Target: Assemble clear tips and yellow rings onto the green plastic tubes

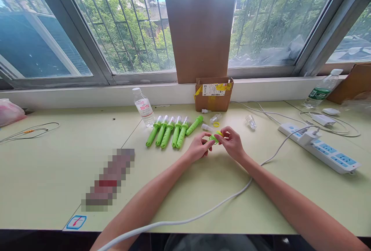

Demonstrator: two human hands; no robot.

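Observation:
My left hand is closed on a small green plastic part, with fingertips at its left side. On the other side, my right hand pinches a yellow ring against this part. The fingers hide much of both pieces. Just beyond my hands lie another yellow ring, a clear plastic cap and a whitish translucent piece. To the left, several green sticks with clear tops lie side by side. Beside them is a green stick without a clear top.
A cardboard box stands by the wall. A water bottle stands left of it. At right are a clear cap, a power strip and another bottle. A white cable crosses the table under my right forearm.

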